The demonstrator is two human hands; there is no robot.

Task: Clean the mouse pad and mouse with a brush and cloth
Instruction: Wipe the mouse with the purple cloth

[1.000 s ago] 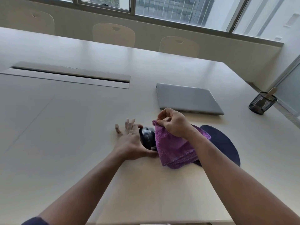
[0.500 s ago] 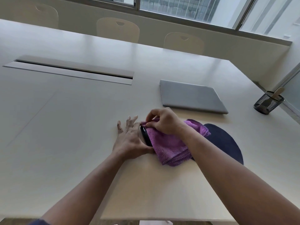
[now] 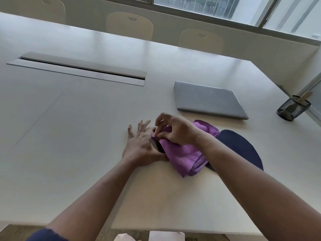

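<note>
A purple cloth [image 3: 185,154] lies draped over a black mouse [image 3: 159,146], of which only a dark sliver shows at the cloth's left edge. My right hand [image 3: 175,130] pinches the cloth's upper left corner between thumb and fingers. My left hand [image 3: 141,145] rests on the table against the mouse's left side, fingers spread and thumb along its near edge. A dark blue mouse pad [image 3: 241,148] lies to the right, partly under the cloth and my right forearm. The brush's pale handle [image 3: 304,96] sticks out of a mesh cup.
A closed grey laptop [image 3: 208,100] lies behind the cloth. The black mesh cup [image 3: 292,108] stands at the far right near the table edge. A cable slot cover [image 3: 78,69] crosses the table at the left. Chairs [image 3: 129,25] line the far side.
My right hand has pulled the cloth leftwards over the mouse, which was mostly bare a second ago and is now nearly covered. My left hand has stayed beside the mouse.
</note>
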